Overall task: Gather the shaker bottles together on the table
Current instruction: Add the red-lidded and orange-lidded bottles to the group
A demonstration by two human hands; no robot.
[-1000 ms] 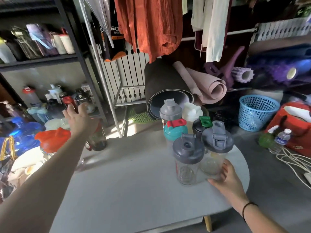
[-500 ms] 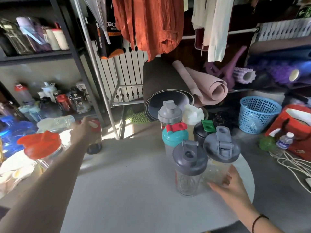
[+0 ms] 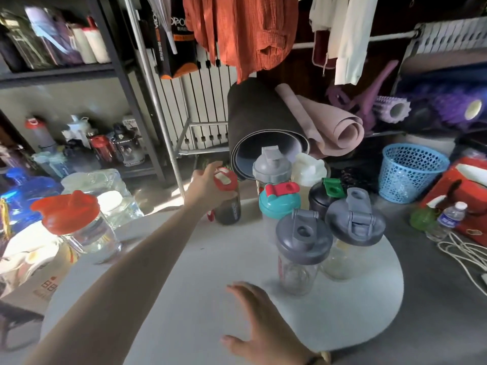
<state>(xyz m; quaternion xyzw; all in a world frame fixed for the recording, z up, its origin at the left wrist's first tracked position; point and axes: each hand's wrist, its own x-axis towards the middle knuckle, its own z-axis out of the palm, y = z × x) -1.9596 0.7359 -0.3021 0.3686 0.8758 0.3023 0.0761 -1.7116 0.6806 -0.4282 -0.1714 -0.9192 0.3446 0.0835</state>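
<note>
Gripping a dark red-lidded shaker bottle (image 3: 227,200) at the table's (image 3: 184,299) eleven o'clock edge, the left hand (image 3: 204,184) has fingers wrapped on its lid, hiding part. The right hand (image 3: 259,322), fingers spread, hovers at six o'clock. Clustered shaker bottles (image 3: 316,219) stand at two o'clock, rear ones partly hidden.

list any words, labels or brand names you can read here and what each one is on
"OPO": white letters on the black and orange hanging bag, cut off by what hangs in front.
Dark shaker bottle in the left hand: side print too blurred to read.
Small water bottle: label too small to read.
Cardboard box: red marks unreadable.
</note>
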